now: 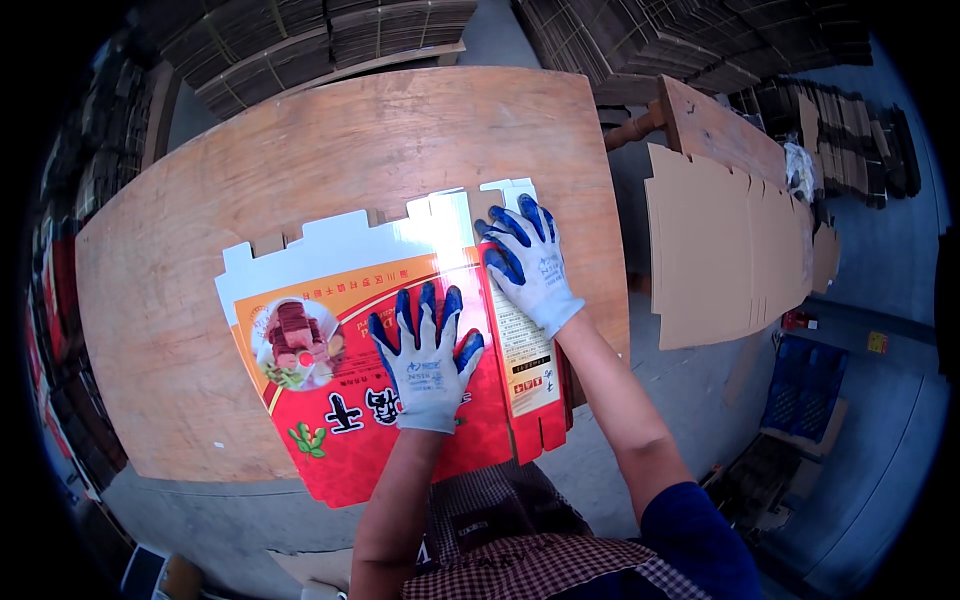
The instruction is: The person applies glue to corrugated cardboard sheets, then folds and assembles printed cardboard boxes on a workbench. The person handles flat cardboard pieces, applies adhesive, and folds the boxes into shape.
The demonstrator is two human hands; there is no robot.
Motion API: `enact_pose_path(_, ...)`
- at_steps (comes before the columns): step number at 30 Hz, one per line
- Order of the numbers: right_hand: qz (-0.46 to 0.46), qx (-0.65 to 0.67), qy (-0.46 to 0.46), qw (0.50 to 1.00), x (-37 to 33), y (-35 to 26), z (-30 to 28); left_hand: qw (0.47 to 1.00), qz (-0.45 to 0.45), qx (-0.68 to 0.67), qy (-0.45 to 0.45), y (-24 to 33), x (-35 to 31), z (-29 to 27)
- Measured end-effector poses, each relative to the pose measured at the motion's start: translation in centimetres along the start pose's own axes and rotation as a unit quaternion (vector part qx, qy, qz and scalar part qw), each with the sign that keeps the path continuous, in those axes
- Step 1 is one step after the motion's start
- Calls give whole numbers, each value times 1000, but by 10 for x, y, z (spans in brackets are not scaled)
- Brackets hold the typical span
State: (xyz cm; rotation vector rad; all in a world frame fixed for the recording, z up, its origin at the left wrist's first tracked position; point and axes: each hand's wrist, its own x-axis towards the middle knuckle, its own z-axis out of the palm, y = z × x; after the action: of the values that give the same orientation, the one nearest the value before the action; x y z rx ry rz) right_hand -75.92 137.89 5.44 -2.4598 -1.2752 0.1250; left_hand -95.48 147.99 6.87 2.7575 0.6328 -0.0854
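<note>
A flattened printed cardboard box, red and orange with a food picture, lies on the wooden table, its near edge jutting past the table's front edge. White flaps line its far side. My left hand, in a white glove with blue fingertips, rests on the red panel with its fingers spread. My right hand, gloved alike, lies on the far right part of the box, over the crease beside the narrow side panel. Its fingers are apart and stretched out. Neither hand grips anything that I can see.
Plain brown cardboard sheets lean at the right beside a wooden bench. Bundled cardboard stacks stand beyond the table, with others far right and left. A blue plastic crate sits on the floor at right.
</note>
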Motion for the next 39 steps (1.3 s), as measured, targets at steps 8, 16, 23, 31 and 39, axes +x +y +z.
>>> enact_pose_path(8,0,9,16,1000,-4,4,2,1000,7,-9,12,-3,16,0)
enact_pose_path(16,-4,25,43,999,-3,4,8,982,102,-36,158,-13,148,1)
enact_pose_path(23,14,45,55,997,-4,6,9,984,111,-46,129,-11,167,-1)
enact_pose_path(31,21,43,48,998,1,5,5,988,101,-24,116,-2,175,-8)
enact_pose_path(39,18,32,49,998,2,5,6,982,110,-37,149,0,179,-3)
